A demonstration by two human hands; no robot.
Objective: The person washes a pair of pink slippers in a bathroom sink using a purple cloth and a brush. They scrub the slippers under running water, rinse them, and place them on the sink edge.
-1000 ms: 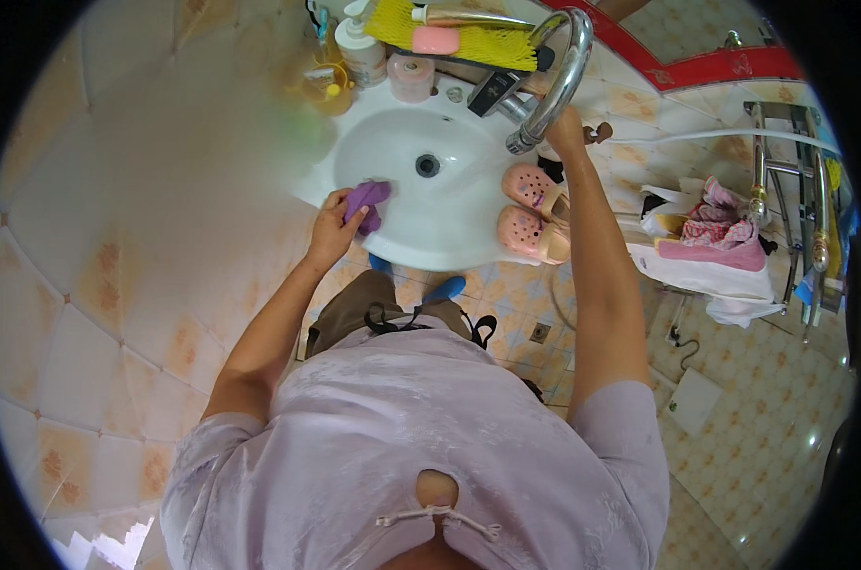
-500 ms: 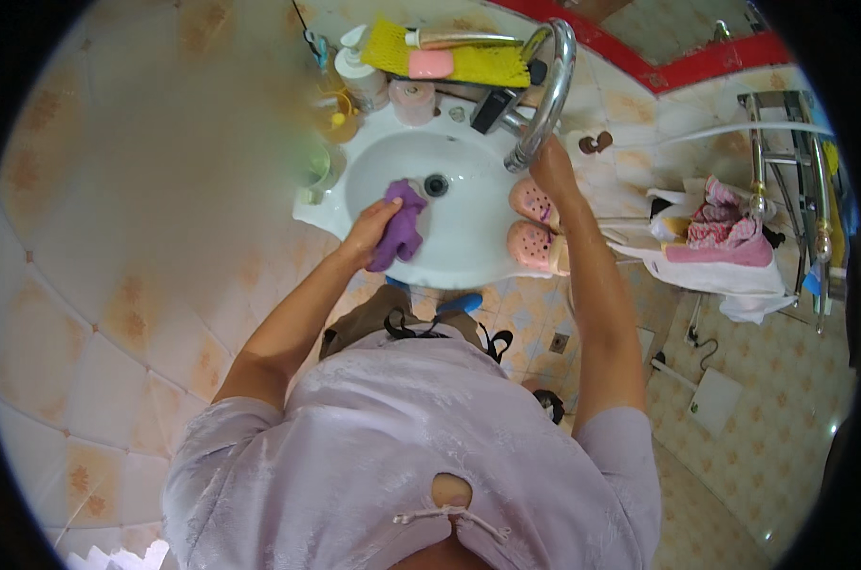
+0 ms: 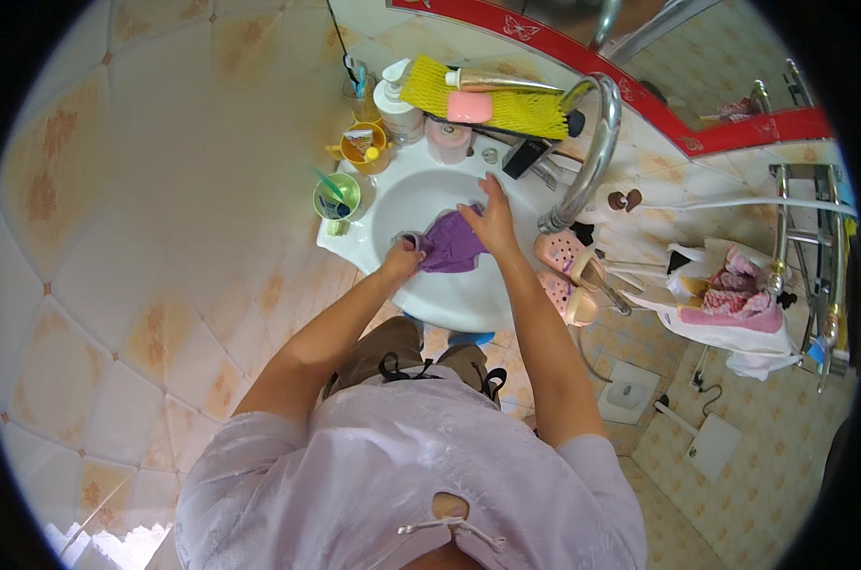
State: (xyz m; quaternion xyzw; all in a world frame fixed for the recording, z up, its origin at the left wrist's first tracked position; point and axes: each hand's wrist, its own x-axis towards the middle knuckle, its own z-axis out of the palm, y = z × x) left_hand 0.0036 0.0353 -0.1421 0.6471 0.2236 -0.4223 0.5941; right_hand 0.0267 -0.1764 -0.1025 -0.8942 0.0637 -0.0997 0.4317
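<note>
A crumpled purple cloth (image 3: 452,243), wet-looking, is spread over the white washbasin (image 3: 449,304). My left hand (image 3: 405,258) is closed on the cloth's left end, where a paler edge shows. Beside its upper right part is my right hand (image 3: 490,220), fingers stretched out and apart, the thumb against the cloth. The curved metal tap (image 3: 603,142) arches at the basin's right, above and apart from my right hand. The cloth and my hands hide the drain.
A green cup (image 3: 338,197), a yellow mug (image 3: 362,147) and a white pump bottle (image 3: 399,106) line the left rim. Pink soap (image 3: 470,106) lies on a yellow mesh cloth (image 3: 421,81) behind. Pink clogs (image 3: 565,261) stand right of the basin, near hanging laundry (image 3: 734,290).
My right hand has left the tap and come to the cloth over the basin. My left hand has shifted to the cloth's left end, and the cloth is spread wider. The view has tilted.
</note>
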